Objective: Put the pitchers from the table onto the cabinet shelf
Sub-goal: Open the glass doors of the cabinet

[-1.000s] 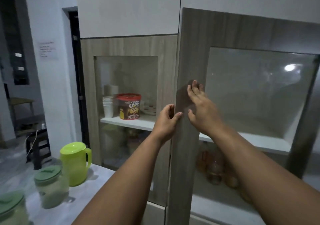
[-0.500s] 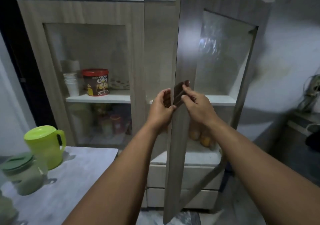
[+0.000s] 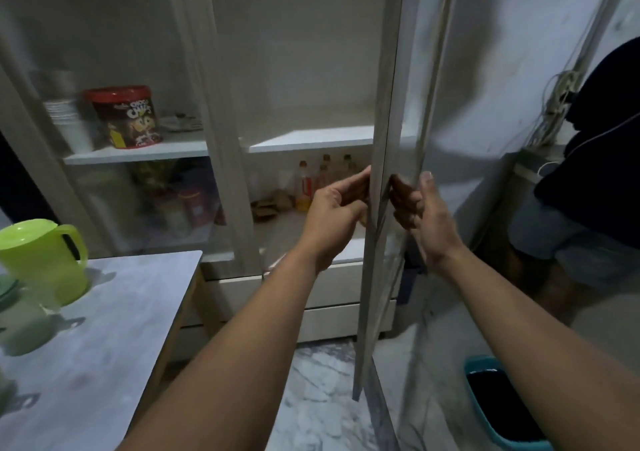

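A: What's hard to make out here?

B: The left half of the cabinet sits behind a closed glass door [image 3: 114,111], so its contents look hazy. On the table [image 3: 114,329] at the near left, a pale green pitcher [image 3: 20,315] is cut off by the frame edge and blurred. At the far right, a person in dark clothing [image 3: 602,159] is only partly in view.

A: And the containers?

B: A red-lidded cereal tub [image 3: 126,116] and a stack of white cups [image 3: 67,123] stand on the left shelf. The cabinet shelf [image 3: 311,138] on the right is bare; small bottles [image 3: 318,180] cluster below it. A lime green pitcher [image 3: 41,260] stands on the table.

A: The hands?

B: Both are on the edge of the open door [image 3: 384,208], seen edge-on. The left hand [image 3: 337,213] pinches it from the left; the right hand [image 3: 420,213] curls around it from the right.
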